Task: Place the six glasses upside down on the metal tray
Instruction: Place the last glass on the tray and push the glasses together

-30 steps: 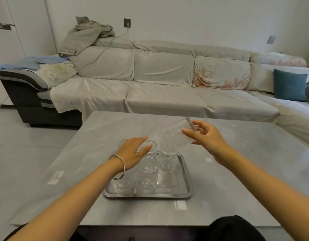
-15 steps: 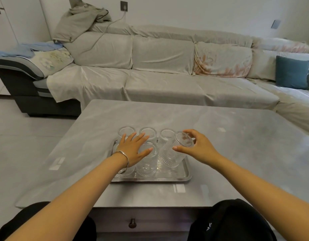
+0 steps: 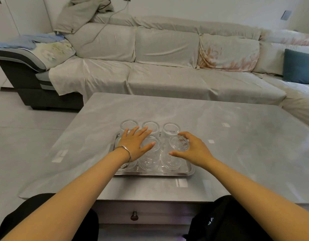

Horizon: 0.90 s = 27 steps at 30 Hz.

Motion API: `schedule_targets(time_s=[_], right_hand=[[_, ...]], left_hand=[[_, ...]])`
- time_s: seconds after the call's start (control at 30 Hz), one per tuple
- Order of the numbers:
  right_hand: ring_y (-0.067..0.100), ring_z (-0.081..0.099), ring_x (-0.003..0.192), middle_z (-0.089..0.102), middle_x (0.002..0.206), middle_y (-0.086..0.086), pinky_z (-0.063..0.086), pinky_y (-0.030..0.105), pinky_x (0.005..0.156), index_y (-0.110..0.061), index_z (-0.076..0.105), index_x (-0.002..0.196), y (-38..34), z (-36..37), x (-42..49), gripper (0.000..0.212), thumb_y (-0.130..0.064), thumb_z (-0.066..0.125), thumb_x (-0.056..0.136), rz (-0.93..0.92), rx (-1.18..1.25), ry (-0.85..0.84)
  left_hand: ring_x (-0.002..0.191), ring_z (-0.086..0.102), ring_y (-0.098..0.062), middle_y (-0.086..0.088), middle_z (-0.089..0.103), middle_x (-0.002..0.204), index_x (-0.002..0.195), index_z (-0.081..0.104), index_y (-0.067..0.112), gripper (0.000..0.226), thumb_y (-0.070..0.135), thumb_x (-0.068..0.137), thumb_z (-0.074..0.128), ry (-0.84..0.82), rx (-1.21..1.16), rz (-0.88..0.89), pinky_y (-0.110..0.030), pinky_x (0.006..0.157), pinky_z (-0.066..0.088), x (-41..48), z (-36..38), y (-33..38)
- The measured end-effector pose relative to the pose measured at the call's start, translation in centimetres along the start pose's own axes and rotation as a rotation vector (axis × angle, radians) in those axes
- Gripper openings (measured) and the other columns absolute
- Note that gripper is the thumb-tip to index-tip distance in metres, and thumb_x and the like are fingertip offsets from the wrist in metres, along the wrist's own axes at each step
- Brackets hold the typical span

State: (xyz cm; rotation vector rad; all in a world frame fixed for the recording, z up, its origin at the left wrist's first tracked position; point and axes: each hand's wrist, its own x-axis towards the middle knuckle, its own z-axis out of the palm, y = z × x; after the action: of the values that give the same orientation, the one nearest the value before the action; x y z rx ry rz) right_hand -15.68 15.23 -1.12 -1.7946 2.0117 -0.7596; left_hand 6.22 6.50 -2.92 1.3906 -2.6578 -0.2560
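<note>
Several clear ribbed glasses stand upside down in two rows on the metal tray [image 3: 186, 172] on the grey table. My right hand [image 3: 193, 150] grips the front right glass [image 3: 174, 159] around its upturned base, and the glass stands on the tray. Fingers spread, my left hand [image 3: 134, 143] lies flat over the front left glass [image 3: 128, 165], touching the front middle glass [image 3: 150, 157]. Behind them the back left glass [image 3: 128, 124], back middle glass [image 3: 152, 126] and back right glass [image 3: 171, 128] stand free.
The grey table [image 3: 237, 145] reaches well beyond the tray on all sides. A covered sofa [image 3: 167, 66] runs along the far edge, with a blue cushion [image 3: 298, 66] at the right. A drawer knob [image 3: 134, 215] sits below the table's near edge, between my knees.
My right hand has brought the last glass down from the air, turned it over and set it at the tray's front right. My left hand stayed over the front left glasses.
</note>
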Motion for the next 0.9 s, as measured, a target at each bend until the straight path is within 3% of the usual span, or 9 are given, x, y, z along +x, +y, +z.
schedule_targets(time_s=[0.6, 0.77, 0.83, 0.9], right_hand=[[0.014, 0.051, 0.121, 0.049, 0.141, -0.006, 0.037, 0.022, 0.089, -0.027, 0.044, 0.134, -0.3, 1.6, 0.6, 0.084, -0.049, 0.081, 0.062, -0.031, -0.006, -0.015], [0.014, 0.049, 0.118, 0.046, 0.137, -0.001, 0.042, 0.022, 0.092, -0.028, 0.041, 0.134, 0.3, 1.1, 0.6, 0.084, -0.043, 0.083, 0.062, -0.027, 0.118, -0.069], [0.013, 0.049, 0.113, 0.044, 0.131, -0.003, 0.042, 0.014, 0.085, -0.034, 0.039, 0.132, 0.7, 0.6, 0.7, 0.086, -0.045, 0.083, 0.060, -0.043, 0.186, -0.053], [0.010, 0.042, 0.120, 0.033, 0.134, -0.009, 0.035, 0.011, 0.091, -0.041, 0.028, 0.136, 1.3, 0.1, 0.8, 0.098, -0.054, 0.081, 0.053, -0.054, 0.240, -0.068]], left_hand=[[0.145, 0.006, -0.019, 0.006, 0.015, 0.157, 0.144, 0.018, 0.030, 0.066, 0.061, 0.086, 0.031, 0.019, -0.090, 0.005, -0.046, 0.117, 0.000, 0.1, -0.3, 0.2], [0.143, 0.013, -0.021, 0.002, 0.023, 0.154, 0.143, 0.023, 0.025, 0.078, 0.066, 0.079, 0.043, 0.142, -0.167, -0.010, -0.042, 0.117, 0.010, -0.3, -1.4, -1.2], [0.143, 0.013, -0.020, 0.001, 0.020, 0.155, 0.144, 0.020, 0.024, 0.092, 0.074, 0.070, 0.043, 0.170, -0.234, -0.030, -0.042, 0.117, 0.013, -0.8, -1.9, -2.4], [0.143, 0.012, -0.019, 0.002, 0.012, 0.157, 0.145, 0.010, 0.026, 0.111, 0.080, 0.057, 0.049, 0.147, -0.419, -0.077, -0.041, 0.116, 0.017, -1.4, -2.1, -3.7]])
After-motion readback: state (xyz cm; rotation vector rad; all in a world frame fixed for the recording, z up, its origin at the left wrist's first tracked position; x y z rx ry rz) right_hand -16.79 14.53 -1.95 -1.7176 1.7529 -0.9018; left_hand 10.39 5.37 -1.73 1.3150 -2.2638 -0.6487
